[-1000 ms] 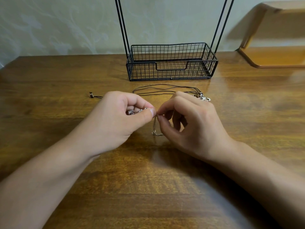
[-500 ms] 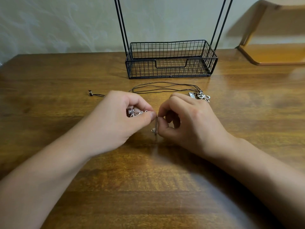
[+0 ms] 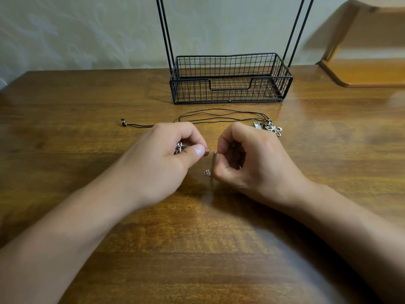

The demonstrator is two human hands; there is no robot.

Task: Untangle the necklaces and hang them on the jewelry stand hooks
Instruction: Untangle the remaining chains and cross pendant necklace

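Observation:
My left hand (image 3: 166, 159) pinches a thin silver chain necklace (image 3: 210, 152) between thumb and forefinger, with a silver pendant bunched inside the curled fingers. My right hand (image 3: 247, 159) pinches the same chain a short gap to the right; a small loop of chain (image 3: 207, 172) dangles below it. Behind the hands lie black cord necklaces (image 3: 221, 116) on the table, with silver pendants (image 3: 272, 128) at their right end and a knotted end (image 3: 124, 123) at the left. The black wire jewelry stand (image 3: 230, 81) rises at the back; its hooks are out of view.
The wooden table (image 3: 197, 249) stretches wide in front and to both sides. The stand's basket base holds nothing visible. A wooden shelf (image 3: 368, 73) stands at the back right against a pale wall.
My hands have drawn slightly apart, so a short taut stretch of silver chain shows between the fingertips. The dangling loop hangs a little lower left of my right thumb.

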